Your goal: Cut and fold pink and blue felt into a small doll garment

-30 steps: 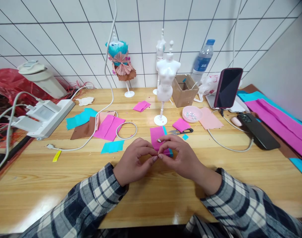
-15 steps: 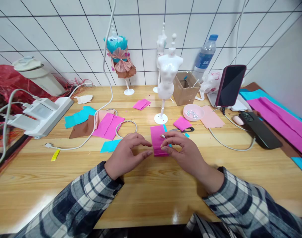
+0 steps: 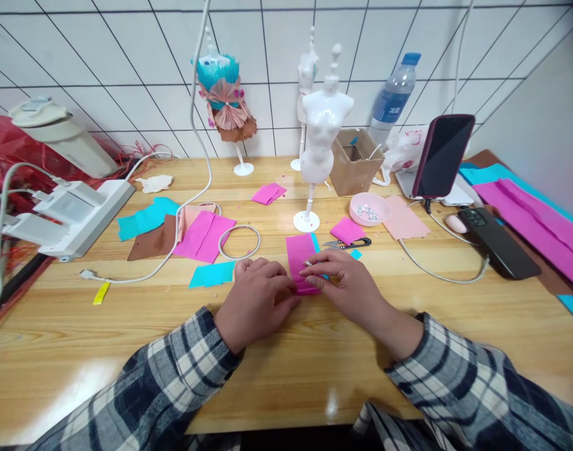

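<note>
A strip of magenta crepe paper (image 3: 298, 252) lies flat in front of me, with a blue strip showing along its right side and a narrow fold at its near edge. My left hand (image 3: 261, 300) has its fingers curled at the near left corner, thumb and forefinger closed on the folded edge. At the near right corner, my right hand (image 3: 346, 282) rests over the strip, its thumb and fingertips pinching the fold. Beyond the paper stands a white mannequin (image 3: 325, 125). Snips (image 3: 357, 243) lie to the right, partly under a folded magenta piece (image 3: 346, 230).
At left are a power strip (image 3: 91, 219), a white cable, a metal ring (image 3: 239, 242) and coloured paper pieces. A pink bowl (image 3: 367, 209) of beads, a cardboard box (image 3: 355, 161), a bottle (image 3: 394, 97) and phones (image 3: 500, 244) stand or lie at right. A dressed mannequin (image 3: 227, 103) is behind.
My left hand has moved right and down onto the paper's near left corner, its fingers closing. My right hand stays at the near right corner. The view has shifted slightly.
</note>
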{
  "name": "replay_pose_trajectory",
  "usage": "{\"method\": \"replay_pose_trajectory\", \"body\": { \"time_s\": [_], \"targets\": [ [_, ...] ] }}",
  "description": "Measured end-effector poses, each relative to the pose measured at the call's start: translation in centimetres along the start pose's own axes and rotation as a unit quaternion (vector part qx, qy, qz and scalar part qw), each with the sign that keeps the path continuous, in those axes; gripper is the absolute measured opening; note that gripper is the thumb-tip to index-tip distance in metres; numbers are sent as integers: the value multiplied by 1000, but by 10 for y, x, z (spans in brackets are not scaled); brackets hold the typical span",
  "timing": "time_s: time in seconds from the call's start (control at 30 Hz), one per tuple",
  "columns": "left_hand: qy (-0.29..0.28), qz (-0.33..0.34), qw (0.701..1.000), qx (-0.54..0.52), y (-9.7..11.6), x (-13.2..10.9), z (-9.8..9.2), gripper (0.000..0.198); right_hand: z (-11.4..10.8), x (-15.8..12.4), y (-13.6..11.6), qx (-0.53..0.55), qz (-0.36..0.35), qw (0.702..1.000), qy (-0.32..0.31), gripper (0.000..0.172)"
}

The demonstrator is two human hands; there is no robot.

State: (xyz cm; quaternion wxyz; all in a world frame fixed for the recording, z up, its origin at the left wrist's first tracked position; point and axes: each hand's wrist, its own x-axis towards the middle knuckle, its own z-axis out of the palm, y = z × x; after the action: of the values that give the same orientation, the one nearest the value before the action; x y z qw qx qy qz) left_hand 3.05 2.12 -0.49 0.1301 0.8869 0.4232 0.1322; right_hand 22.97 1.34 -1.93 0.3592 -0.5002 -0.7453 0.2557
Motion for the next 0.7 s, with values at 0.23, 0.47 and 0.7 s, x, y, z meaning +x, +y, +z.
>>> {"method": "replay_pose_trajectory", "body": {
  "time_s": [0.23, 0.47, 0.7],
  "targets": [
    [21, 34, 998, 40, 0, 0, 1, 11, -4, 0, 2, -12, -16, 1000, -10, 15],
    [28, 56, 996, 57, 0, -5, 2, 17, -1, -1, 6, -59, -71, 995, -44, 23],
    [23, 40, 998, -40, -22, -12, -12, 14, -3, 5, 6, -104, -87, 991, -13, 11]
  ]
}}
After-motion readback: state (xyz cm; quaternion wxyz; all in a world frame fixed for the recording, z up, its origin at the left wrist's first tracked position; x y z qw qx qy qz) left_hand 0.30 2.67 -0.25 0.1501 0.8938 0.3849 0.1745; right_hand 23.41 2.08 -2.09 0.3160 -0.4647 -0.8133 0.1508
